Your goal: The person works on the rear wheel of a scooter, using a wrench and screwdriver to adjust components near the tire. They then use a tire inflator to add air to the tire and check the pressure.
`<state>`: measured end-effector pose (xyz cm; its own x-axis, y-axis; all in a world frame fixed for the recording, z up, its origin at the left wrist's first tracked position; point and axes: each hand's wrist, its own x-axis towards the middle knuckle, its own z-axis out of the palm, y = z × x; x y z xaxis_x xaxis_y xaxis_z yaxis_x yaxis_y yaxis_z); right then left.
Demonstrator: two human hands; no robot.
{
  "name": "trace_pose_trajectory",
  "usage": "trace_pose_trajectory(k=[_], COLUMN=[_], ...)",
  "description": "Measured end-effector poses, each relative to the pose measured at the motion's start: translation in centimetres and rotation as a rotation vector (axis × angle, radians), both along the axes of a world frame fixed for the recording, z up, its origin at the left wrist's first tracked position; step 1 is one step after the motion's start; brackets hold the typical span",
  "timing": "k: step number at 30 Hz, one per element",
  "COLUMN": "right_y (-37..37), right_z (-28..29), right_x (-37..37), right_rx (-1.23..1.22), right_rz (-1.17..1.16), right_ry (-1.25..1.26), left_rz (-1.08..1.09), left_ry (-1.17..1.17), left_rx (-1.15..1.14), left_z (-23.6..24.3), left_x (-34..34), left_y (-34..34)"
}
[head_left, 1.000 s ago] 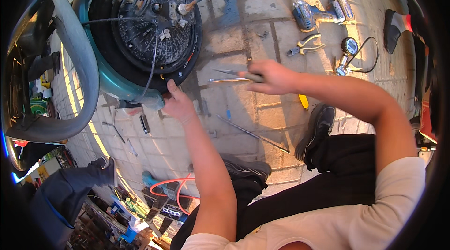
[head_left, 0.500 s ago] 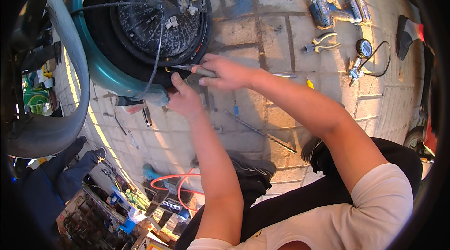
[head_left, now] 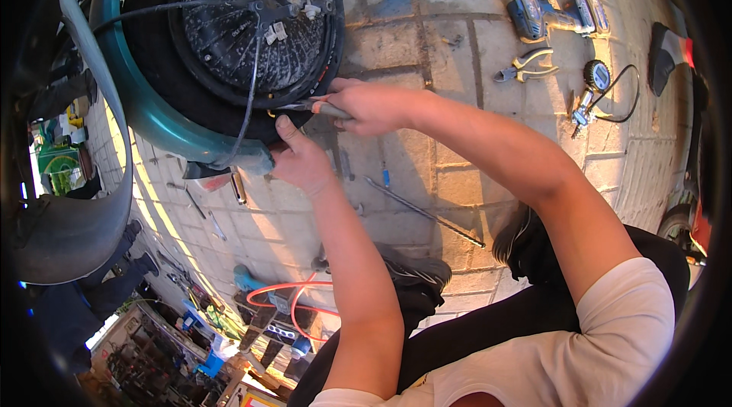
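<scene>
In right hand (head_left: 374,108): metal tool (head_left: 331,110), tip at tire (head_left: 206,113).

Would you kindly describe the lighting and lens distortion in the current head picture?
In the head view, warm light and shadow patch the paving; the tyre reads nearly black, with little detail; also in that view, paving lines bow toward the dark rim.

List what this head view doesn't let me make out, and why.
In the head view:
Wheel: upper part, cut off by the upper edge.
Left hand: most fingers, hidden behind the hand itself.
Tool in the right hand: tip, too small to tell how it meets the wheel.
Drill: shaft end, cut off by the upper edge.
Gauge: display, too small to read.
</scene>
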<state>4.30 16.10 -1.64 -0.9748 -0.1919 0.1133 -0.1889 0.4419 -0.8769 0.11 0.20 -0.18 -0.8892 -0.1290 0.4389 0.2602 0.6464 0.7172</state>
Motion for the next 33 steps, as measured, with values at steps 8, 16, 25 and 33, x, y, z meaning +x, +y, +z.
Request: trace_pose_trajectory(k=[8, 16, 25, 33], right_y=[-3.7, -6.0, -7.0, 0.1], right_z=[-0.4, -1.1, -1.7, -0.5], right_x=[1.9, 2.7, 2.1, 0.8], right_rx=[0.053, 0.095, 0.065, 0.071], right_rz=[-0.293, -0.494, -0.552, -0.149], right_ry=[-0.008, 0.063, 0.091, 0.152], left_rz=[-0.094, -0.281, -0.278, -0.174], left_ry=[-0.005, -0.187, -0.243, -0.149], left_rx=[0.061, 0.151, 0.437, 0.439], left_z=[0.2, -0.1, 0.5, 1.3], left_x=[0.2, -0.2, 0.4, 0.5], left_y=[-0.4, -1.9, -0.8, 0.5])
